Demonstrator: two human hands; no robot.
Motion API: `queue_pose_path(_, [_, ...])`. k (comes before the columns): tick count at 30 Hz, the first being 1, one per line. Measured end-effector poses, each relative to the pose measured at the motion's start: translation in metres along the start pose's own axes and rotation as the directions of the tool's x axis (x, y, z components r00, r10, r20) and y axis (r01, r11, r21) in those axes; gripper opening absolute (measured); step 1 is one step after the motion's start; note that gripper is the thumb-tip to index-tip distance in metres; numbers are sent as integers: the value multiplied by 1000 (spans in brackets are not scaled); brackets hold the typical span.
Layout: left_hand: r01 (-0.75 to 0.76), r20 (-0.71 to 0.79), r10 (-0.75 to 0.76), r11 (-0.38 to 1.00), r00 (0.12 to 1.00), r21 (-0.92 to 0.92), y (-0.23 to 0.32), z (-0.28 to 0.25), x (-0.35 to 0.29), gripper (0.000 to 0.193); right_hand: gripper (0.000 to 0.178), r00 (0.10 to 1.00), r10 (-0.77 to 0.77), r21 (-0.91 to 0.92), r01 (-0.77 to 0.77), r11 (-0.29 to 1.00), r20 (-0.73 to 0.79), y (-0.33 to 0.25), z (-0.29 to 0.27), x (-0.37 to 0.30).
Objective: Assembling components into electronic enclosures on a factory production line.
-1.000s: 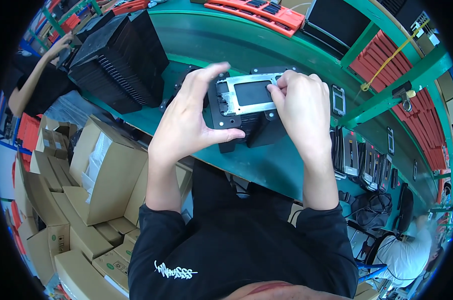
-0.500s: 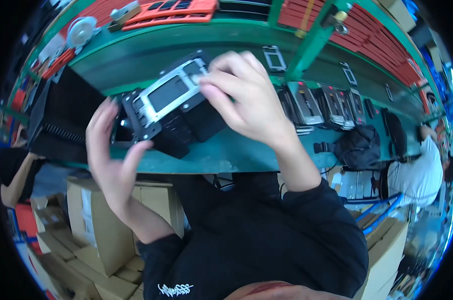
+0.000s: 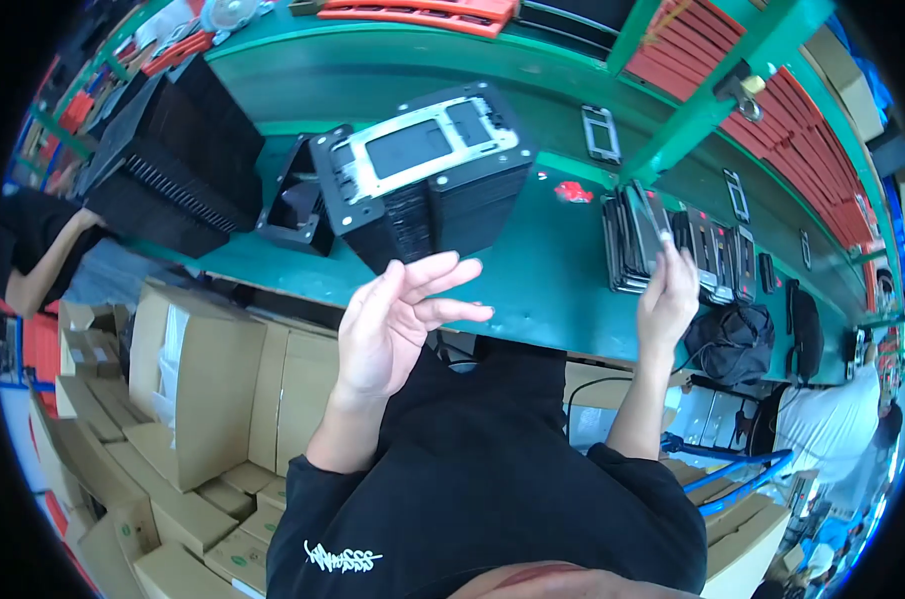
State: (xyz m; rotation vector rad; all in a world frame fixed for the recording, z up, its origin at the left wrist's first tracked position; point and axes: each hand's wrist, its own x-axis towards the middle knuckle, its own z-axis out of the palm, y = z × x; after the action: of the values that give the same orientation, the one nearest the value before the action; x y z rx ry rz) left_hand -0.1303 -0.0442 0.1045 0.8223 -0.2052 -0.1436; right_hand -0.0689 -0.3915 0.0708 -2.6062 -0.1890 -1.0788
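In front of me on the bench stands a stack of black rectangular frames. Its top carries a silver metal frame with dark rectangular openings. My left hand hovers just on the near side of this stack, empty, its fingers spread. Off to the right, my right hand pinches the near edge of a thin grey panel at the left end of a row of similar panels. The panel's far end leans against its neighbours. Fingers hide part of its near edge.
Left of the stack lie an open black frame and a tall black stack. A small red item rests on the green bench. A green post rises behind the panels. Cardboard boxes fill the floor at left.
Both hands have left the silver frame, which now lies flatter on the black stack. My right hand has moved right to the panels; my left has drawn back toward me. The view has shifted.
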Motion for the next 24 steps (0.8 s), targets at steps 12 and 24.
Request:
queue_pose_path(12, [-146,256,-33,747,966,648,-131,4,9,84,20,915,161,926,-377,16,370,-119,12,-41])
queue_pose_path(24, [51,64,-107,816,992,576,-113,-22,-3,77,16,869,-5,868,-495,36,496,-96,62,16])
